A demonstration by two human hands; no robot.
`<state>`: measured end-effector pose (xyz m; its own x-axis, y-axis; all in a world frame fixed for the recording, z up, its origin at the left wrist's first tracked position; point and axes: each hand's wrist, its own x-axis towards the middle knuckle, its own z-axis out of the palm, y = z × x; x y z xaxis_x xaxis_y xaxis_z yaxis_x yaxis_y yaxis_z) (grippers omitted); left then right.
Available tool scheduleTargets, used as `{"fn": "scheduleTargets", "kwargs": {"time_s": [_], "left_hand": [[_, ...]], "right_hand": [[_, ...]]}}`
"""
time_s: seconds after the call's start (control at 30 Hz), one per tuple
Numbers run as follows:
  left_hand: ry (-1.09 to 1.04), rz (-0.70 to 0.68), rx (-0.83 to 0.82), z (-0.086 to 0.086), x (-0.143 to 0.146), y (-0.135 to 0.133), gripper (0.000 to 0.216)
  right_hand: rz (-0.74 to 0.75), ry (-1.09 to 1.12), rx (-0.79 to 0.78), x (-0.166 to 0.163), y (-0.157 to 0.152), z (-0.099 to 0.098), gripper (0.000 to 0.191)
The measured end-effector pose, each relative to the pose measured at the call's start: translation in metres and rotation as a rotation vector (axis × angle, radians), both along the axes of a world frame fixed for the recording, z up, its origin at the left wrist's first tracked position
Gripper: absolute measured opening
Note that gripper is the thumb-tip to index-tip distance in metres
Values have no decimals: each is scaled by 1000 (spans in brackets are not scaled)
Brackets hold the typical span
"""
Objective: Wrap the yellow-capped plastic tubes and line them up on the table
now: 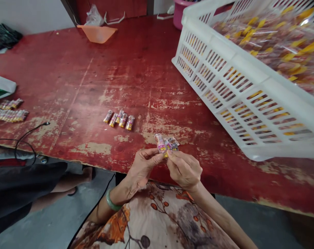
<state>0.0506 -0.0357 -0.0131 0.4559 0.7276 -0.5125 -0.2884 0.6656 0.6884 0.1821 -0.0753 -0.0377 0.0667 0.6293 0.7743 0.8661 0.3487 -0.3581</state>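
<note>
My left hand (pixel 144 165) and my right hand (pixel 185 168) meet at the near edge of the red table (pixel 144 72). Both are closed, fingertips pinching small shiny wrapped packets (pixel 160 142) with pink and yellow print. These packets fan out above my fingers; how many there are I cannot tell. A green bangle (pixel 112 201) circles my left wrist. Ahead and to the left of my hands lies a loose group of several similar packets (pixel 122 119), side by side on the worn tabletop.
A white slatted crate (pixel 252 79), heaped with clear-wrapped packets, stands at the right. An orange tray (pixel 98 34) and a pink tub (pixel 179 14) are at the back. More packets (pixel 10 114) and a black cable (pixel 29 131) lie left. Another person's legs (pixel 66 188) show below.
</note>
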Motion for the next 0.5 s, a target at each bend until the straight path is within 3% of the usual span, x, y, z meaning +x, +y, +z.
{"fn": "scheduleTargets", "kwargs": {"time_s": [0.5], "left_hand": [[7, 61, -53, -4, -2, 3, 29]], "right_hand": [[-43, -41, 42, -9, 6, -9, 15]]}}
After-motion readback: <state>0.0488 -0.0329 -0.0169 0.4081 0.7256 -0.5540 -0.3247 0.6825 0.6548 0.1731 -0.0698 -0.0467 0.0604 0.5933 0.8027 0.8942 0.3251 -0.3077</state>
